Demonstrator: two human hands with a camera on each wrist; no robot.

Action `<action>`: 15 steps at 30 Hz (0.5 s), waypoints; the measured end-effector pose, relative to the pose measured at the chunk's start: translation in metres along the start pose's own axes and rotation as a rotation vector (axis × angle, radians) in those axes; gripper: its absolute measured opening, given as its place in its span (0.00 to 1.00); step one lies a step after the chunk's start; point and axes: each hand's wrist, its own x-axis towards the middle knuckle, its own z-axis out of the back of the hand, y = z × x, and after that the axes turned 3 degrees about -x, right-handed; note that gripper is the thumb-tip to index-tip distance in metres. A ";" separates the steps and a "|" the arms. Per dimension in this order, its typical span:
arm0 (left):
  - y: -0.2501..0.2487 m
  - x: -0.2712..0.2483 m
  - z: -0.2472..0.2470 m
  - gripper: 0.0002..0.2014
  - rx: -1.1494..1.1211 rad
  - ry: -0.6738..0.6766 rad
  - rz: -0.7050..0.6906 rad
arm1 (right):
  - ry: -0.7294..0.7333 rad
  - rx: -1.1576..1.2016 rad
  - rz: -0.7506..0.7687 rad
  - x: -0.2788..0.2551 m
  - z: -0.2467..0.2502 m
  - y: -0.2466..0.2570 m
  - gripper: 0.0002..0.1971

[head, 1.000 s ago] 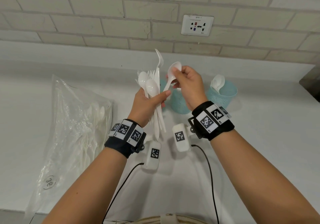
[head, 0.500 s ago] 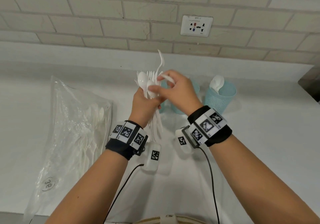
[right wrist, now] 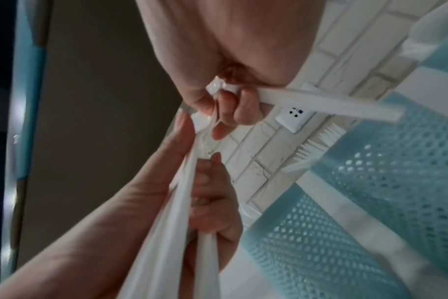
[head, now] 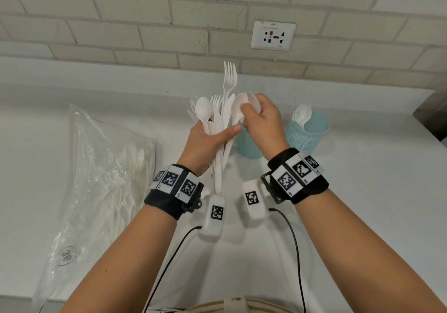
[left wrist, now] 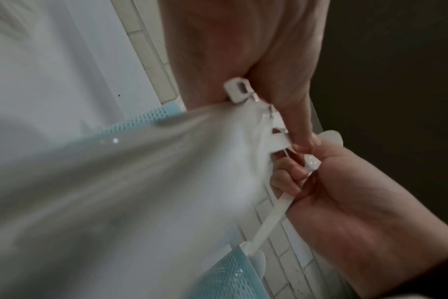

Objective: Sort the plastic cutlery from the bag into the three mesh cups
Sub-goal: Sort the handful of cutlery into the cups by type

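My left hand [head: 217, 132] grips a bundle of white plastic cutlery [head: 221, 119] upright above the counter: a spoon, forks and knives, with one fork [head: 229, 78] sticking up highest. Just right of the bundle, my right hand [head: 251, 115] pinches white spoons [head: 240, 106] by the neck; their handle [right wrist: 320, 102] juts out past the fingers. A light blue mesh cup [head: 308, 135] at the right holds spoons. A second mesh cup [head: 246, 146] stands half hidden behind my hands. The clear bag [head: 101, 179] with more cutlery lies on the left.
The white counter [head: 362, 191] ends at a brick wall with a socket [head: 273, 34]. A dark object [head: 433, 116] stands at the counter's far right edge. Cables run from the wrist cameras toward me.
My right hand, holding one spoon, went to the bundle, pinched a second spoon and drew it out to the right. The left hand stayed in place with one spoon fewer.
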 end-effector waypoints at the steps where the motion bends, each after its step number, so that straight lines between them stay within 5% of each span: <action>1: 0.000 0.000 -0.001 0.12 0.017 -0.008 0.004 | -0.033 0.064 -0.031 0.001 0.003 0.001 0.06; 8: 0.006 0.004 0.000 0.09 0.101 -0.074 0.013 | -0.290 0.271 -0.061 0.031 0.054 0.008 0.13; 15: 0.010 0.006 -0.002 0.10 0.102 -0.066 0.005 | -0.424 -0.017 0.150 0.054 0.108 -0.010 0.16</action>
